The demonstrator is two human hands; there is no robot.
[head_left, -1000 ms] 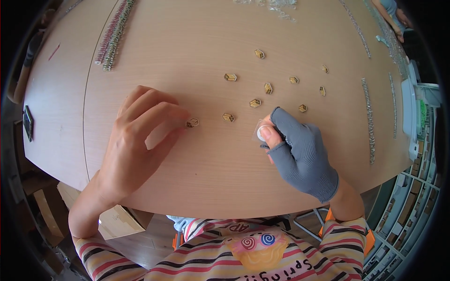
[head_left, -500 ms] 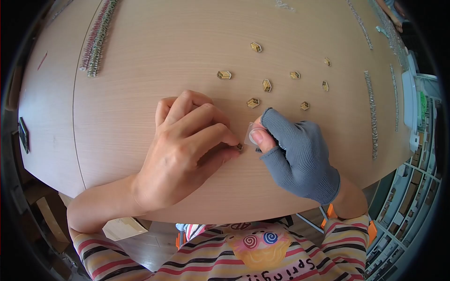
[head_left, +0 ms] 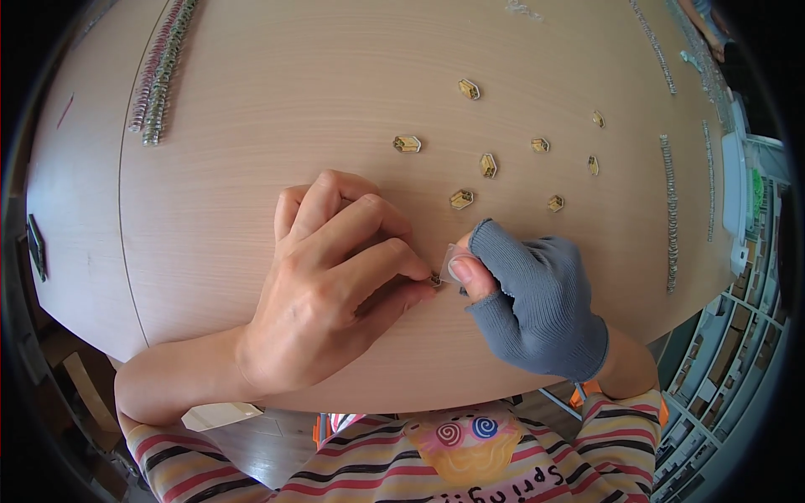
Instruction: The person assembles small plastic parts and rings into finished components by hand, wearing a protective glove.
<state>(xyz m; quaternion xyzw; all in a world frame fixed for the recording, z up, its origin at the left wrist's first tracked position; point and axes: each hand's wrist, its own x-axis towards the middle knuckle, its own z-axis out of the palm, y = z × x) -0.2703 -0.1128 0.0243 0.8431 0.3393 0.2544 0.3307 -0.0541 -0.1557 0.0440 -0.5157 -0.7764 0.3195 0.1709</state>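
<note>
My bare left hand (head_left: 323,277) is closed, pinching a small dark-and-gold piece (head_left: 435,279) between thumb and fingertips just above the tabletop. Most of that piece is hidden by the fingers. Opposite it, my right hand (head_left: 541,306), in a grey fingerless glove, grips a small clear plastic piece (head_left: 449,262) under the thumb. The clear piece's edge is right beside the small piece; whether they touch I cannot tell. Beyond my hands lie several small gold hexagonal pieces with pale rims, among them one gold piece (head_left: 462,199) closest to my right hand and another gold piece (head_left: 407,144) farther left.
Pink and green coil-like strips (head_left: 159,84) lie at the far left of the wooden table (head_left: 277,101). Silvery strips (head_left: 670,214) line the right side. A dark flat object (head_left: 36,247) sits at the left edge. Grey racks (head_left: 738,335) stand at right; another person's arm (head_left: 704,25) shows far right.
The whole view has shifted slightly, so the table pieces appear a little lower. The clear piece has tilted and looks narrower. Both hands keep their grips.
</note>
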